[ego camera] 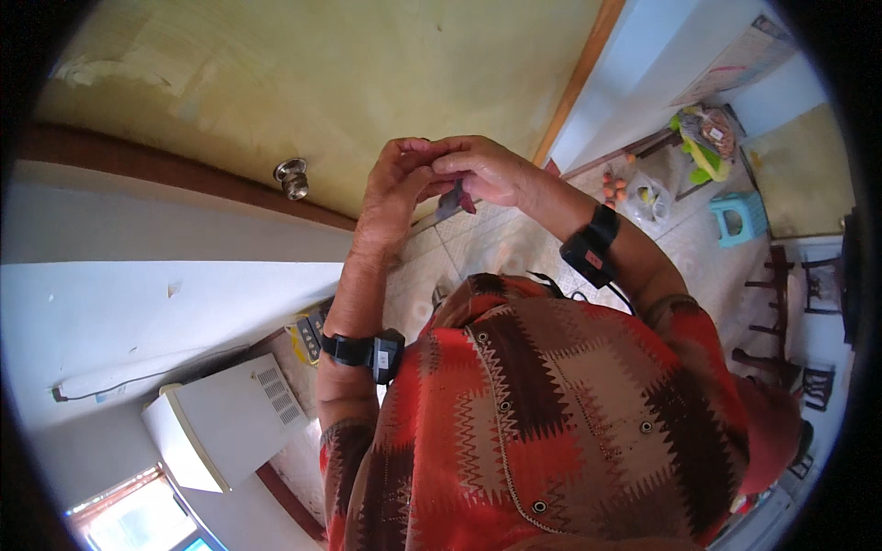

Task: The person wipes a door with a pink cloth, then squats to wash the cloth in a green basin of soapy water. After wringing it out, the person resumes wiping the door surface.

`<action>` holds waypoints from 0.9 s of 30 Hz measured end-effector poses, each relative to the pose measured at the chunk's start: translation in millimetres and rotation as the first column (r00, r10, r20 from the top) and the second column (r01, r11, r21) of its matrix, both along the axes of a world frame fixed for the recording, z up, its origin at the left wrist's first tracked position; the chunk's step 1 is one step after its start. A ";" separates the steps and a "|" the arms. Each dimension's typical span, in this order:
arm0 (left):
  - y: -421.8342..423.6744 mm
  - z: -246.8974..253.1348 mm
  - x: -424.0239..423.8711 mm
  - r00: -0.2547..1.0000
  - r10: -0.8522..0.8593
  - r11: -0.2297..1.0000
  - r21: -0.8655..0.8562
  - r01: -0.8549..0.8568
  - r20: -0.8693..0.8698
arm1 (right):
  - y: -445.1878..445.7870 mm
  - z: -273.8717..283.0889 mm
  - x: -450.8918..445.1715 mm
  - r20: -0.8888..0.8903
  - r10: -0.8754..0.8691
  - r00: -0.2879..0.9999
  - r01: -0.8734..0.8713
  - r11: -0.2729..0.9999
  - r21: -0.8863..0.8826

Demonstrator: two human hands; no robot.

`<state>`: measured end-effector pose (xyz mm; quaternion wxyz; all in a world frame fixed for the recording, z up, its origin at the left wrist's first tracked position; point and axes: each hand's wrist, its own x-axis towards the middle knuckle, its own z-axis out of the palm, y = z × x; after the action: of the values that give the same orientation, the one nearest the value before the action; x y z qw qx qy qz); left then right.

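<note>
In front of a yellowish door (358,82), my left hand (393,196) and my right hand (482,169) are raised together, fingers bent and overlapping. Their fingertips meet, and anything small between them is hidden. Just below the fingers shows a small grey and dark red thing (455,200), perhaps cloth. I cannot tell whether it hangs from my hands or lies beyond them. To the left of my left hand is a round metal doorknob (293,179). A black strapped device sits on each forearm, the left one (387,356) and the right one (586,258).
A white appliance (227,420) stands at lower left, near a power strip (313,334). On the tiled floor (475,237) at right are orange round fruits (612,189), a clear plastic bag (648,200), a light-blue stool (737,218) and a dark wooden chair (778,310).
</note>
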<state>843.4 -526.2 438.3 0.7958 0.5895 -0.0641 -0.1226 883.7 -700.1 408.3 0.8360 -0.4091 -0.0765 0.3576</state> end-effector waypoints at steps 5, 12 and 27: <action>15.6 15.7 0.2 0.983 -0.020 0.999 0.049 0.011 0.185 | 5.4 15.1 -4.4 0.091 -0.093 0.992 0.093 0.996 -0.003; 81.6 0.8 27.9 0.986 -0.098 0.985 0.154 0.077 0.133 | 19.5 43.3 2.7 0.210 0.020 0.978 0.001 0.995 -0.101; 97.2 16.4 29.5 0.973 -0.211 0.975 -0.045 0.216 0.095 | -4.3 85.3 -1.3 0.418 -0.010 0.908 0.053 0.994 -0.092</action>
<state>872.9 -429.0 454.7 0.7904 0.5618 -0.1660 -0.1793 882.4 -704.4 493.6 0.7842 -0.5190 -0.2285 0.2518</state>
